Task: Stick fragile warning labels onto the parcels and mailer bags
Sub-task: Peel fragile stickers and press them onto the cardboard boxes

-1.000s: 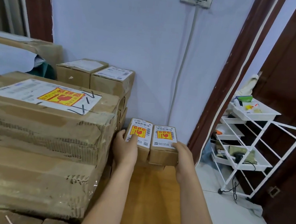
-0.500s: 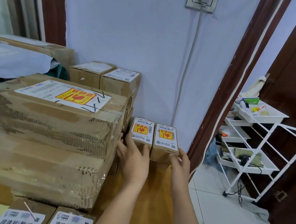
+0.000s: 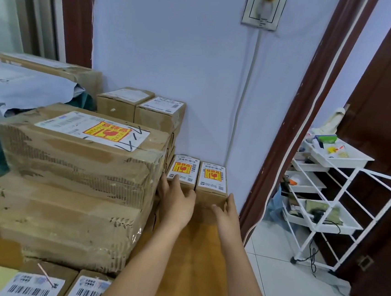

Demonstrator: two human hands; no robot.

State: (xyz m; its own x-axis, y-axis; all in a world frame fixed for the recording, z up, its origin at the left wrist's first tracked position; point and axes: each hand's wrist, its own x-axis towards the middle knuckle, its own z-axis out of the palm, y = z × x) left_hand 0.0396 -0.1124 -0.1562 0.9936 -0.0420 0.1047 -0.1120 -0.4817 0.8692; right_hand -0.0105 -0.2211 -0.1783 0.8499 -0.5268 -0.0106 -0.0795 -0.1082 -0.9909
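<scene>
Two small parcels (image 3: 196, 181) stand side by side at the far end of the wooden surface (image 3: 193, 255), close to the wall and just right of a stack of large cartons (image 3: 76, 184). Each already carries a yellow-and-red fragile label (image 3: 182, 167) on the white shipping slip on its top face, and the top large carton shows the same kind of label too. The left hand (image 3: 176, 202) lies with fingers spread against the near face of the left small parcel, its fingertips reaching up onto the top edge; it presses rather than grips. The right hand (image 3: 228, 209) is open, fingers loosely extended, touching the lower right corner of the right small parcel without closing on anything. To my eye the step in hand is stowing these two finished parcels, squaring them against the wall and the stack. At the bottom edge of the view, two more parcels (image 3: 57, 287) show shipping slips with no yellow label on the part visible, so the likely next move is to bring both hands back, fetch a fresh label and press it flat on one of them; where the label supply lies I cannot tell.
</scene>
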